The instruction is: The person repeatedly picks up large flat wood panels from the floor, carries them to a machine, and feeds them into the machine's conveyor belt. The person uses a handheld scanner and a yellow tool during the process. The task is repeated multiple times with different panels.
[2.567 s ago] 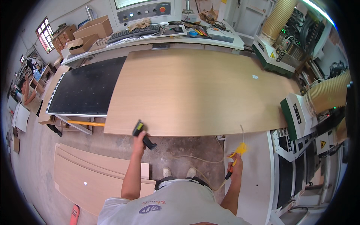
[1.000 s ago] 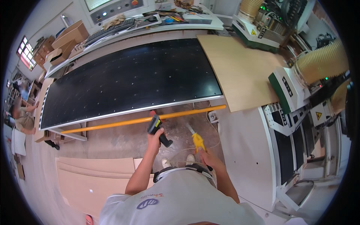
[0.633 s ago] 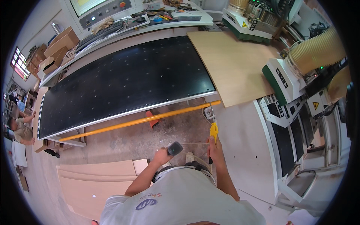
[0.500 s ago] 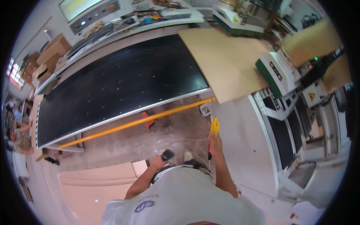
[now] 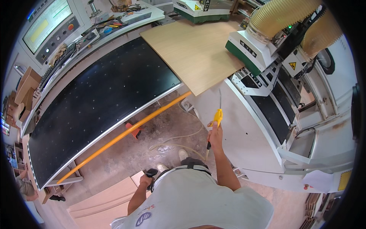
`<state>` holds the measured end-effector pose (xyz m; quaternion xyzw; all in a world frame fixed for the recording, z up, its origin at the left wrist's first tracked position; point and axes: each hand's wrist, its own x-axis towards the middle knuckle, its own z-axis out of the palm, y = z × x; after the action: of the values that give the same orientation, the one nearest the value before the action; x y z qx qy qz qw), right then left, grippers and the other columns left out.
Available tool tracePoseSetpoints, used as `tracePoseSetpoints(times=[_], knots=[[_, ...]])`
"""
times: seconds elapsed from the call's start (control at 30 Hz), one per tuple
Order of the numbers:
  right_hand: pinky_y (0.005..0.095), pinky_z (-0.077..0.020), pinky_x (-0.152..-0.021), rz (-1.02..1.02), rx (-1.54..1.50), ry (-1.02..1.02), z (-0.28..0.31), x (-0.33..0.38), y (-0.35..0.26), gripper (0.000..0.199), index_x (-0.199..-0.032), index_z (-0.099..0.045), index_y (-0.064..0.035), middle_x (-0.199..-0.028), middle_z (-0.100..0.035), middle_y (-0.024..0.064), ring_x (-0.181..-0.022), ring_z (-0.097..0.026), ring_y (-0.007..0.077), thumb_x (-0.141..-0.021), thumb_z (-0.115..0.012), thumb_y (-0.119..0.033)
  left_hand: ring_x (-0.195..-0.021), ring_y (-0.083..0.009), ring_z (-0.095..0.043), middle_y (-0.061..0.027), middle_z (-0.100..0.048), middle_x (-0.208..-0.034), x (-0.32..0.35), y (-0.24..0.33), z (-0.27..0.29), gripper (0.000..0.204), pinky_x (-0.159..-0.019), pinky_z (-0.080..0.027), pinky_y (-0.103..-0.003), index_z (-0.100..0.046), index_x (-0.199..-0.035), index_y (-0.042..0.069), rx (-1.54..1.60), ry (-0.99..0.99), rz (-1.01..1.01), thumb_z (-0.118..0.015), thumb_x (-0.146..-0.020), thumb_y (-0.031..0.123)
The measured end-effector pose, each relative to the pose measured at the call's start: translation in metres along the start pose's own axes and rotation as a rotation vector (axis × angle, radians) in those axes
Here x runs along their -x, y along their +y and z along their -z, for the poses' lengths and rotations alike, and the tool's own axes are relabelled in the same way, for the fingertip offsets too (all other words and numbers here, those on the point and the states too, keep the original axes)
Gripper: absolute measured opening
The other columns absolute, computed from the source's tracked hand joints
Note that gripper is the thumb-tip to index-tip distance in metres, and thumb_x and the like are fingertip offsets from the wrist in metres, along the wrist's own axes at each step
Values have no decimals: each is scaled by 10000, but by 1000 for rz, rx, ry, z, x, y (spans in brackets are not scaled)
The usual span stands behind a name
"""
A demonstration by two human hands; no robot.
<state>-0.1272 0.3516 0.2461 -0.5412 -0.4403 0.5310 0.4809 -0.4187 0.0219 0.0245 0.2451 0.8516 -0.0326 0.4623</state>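
My right hand [image 5: 215, 136] is wrapped round a yellow air blow gun [image 5: 218, 115], its thin metal nozzle pointing away from me in front of the machine's white side panel [image 5: 244, 126]. A pale air hose [image 5: 177, 136] loops over the floor below it. Low at my left side, my left hand [image 5: 145, 180] grips a black handheld scanner [image 5: 151, 172], partly hidden by the fingers. Ahead lies a wood-coloured board [image 5: 194, 49], partly under the machine head and beside the black table top [image 5: 110, 76]. Neither hand touches the board.
A yellow bar [image 5: 126, 129] runs along the table's near edge. Machine heads with ribbed hoses [image 5: 282, 17] stand at right. A control panel [image 5: 49, 32] and tool-strewn bench [image 5: 114, 24] are at far left. Boards [image 5: 103, 202] lie low left; another person [image 5: 26, 187] is at the left edge.
My view has swung to the right, so table and board sit further left. The blow gun's nozzle has moved away from the yellow bar's end. My left hand has lowered the scanner and turned it.
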Motion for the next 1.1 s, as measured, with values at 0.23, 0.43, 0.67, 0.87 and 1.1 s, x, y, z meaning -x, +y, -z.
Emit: tracePoseSetpoints(times=[0.23,0.43,0.67,0.87,1.1], knots=[[230,-362,-365,-8,91,-65,7,-1,-1,449,-1068,-486,-46,-932,-542,38,-395,-423,68,-1068,-359,-476,-982,-326,-710,-196,-732,-1042,-25,27,0,548,-860,-559,-397,-750,-1034,23,114,-35,-86,-811,-690,446],[215,-364,-387,227,91,-98,12,3,-11,424,-1078,-476,-30,-955,-539,49,-420,-430,54,-1078,-351,-435,-1054,-344,-683,-211,-712,-1111,-11,50,7,574,-937,-530,-413,-745,-1071,36,19,-2,-144,-803,-690,461],[203,-357,-406,407,34,-82,7,20,-81,405,-1095,-466,-28,-991,-543,54,-451,-435,47,-1085,-336,-411,-908,-308,-726,-188,-745,-947,-11,23,-1,512,-842,-567,-394,-767,-942,20,-28,77,-162,-836,-647,433],[221,-301,-379,333,-226,240,17,6,-101,346,-1075,-475,-56,-845,-539,34,-397,-382,61,-1087,-345,-377,-865,-312,-730,-176,-748,-901,-5,5,-4,489,-820,-564,-403,-757,-911,0,39,64,-108,-825,-636,399],[227,-336,-388,390,-232,315,26,0,-107,378,-1078,-470,-56,-909,-518,31,-436,-407,55,-1085,-347,-413,-926,-352,-722,-218,-736,-918,-51,-29,-40,524,-834,-560,-418,-753,-927,-8,0,94,-128,-786,-664,444]])
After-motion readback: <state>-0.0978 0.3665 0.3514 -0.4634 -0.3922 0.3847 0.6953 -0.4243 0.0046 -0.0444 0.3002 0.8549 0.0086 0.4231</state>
